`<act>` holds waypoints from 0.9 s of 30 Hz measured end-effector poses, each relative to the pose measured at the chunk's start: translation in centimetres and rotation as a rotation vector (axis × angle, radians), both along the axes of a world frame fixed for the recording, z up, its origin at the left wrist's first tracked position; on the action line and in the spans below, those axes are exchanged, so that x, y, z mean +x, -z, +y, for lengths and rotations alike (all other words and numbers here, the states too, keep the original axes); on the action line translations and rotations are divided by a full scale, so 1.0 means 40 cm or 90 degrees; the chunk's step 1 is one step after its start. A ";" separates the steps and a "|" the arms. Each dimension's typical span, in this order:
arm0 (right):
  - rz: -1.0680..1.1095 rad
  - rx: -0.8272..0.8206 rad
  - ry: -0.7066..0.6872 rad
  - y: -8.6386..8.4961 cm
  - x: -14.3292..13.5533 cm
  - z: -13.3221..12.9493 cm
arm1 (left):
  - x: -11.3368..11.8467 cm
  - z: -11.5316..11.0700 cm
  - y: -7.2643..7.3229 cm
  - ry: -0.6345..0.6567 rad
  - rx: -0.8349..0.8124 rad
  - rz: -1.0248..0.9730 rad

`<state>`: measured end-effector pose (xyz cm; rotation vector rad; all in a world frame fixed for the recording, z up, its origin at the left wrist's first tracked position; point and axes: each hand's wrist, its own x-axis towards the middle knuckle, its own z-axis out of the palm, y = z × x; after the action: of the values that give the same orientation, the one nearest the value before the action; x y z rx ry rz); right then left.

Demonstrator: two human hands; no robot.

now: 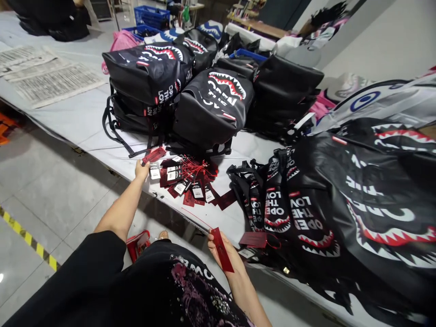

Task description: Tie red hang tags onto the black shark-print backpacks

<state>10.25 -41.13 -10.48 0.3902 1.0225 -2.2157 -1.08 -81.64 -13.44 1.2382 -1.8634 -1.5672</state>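
My right hand (218, 250) is closed on a red hang tag (223, 254), low in front of the table edge, and a thin red string trails from it up to the left. Farther left, my left hand (141, 170) pinches another red tag (154, 156) at the edge of a tag pile (180, 177). That pile holds several red and black tags with white barcode labels, their red strings bunched together. To the right lies a black backpack (323, 181) with a printed shark mouth and white lettering. A red tag (254, 239) hangs near its straps.
Black shark-mouth backpacks (150, 77) stand stacked at the back of the white-covered table (85, 113), with another backpack (214, 109) just behind the tags. Newspaper sheets (57, 77) lie at the left. Blue crates (152, 17) are beyond. A red item (138, 245) sits on the floor.
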 end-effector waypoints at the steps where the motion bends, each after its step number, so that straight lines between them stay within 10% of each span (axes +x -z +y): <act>1: -0.006 0.004 0.017 0.003 0.001 0.007 | 0.007 0.004 0.005 0.006 -0.017 -0.009; 5: -0.030 0.026 0.080 0.008 0.001 0.024 | 0.132 0.138 0.015 0.216 -0.077 -0.027; 9: -0.056 0.048 0.053 -0.007 0.001 0.002 | 0.254 0.387 -0.029 0.566 0.178 0.034; 14: -0.024 0.051 -0.015 -0.018 -0.004 -0.013 | 0.262 0.594 -0.139 0.585 0.246 0.143; 21: 0.148 0.265 -0.084 -0.029 -0.056 0.098 | 0.262 0.671 -0.222 0.623 -0.091 0.255; 27: 0.539 0.441 0.012 -0.120 -0.072 0.203 | 0.249 0.764 -0.210 0.741 -0.431 0.268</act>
<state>7.36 -32.99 -5.70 -0.3071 2.2423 -1.9815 8.87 -51.08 -5.02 -0.5590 -2.5719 -1.2103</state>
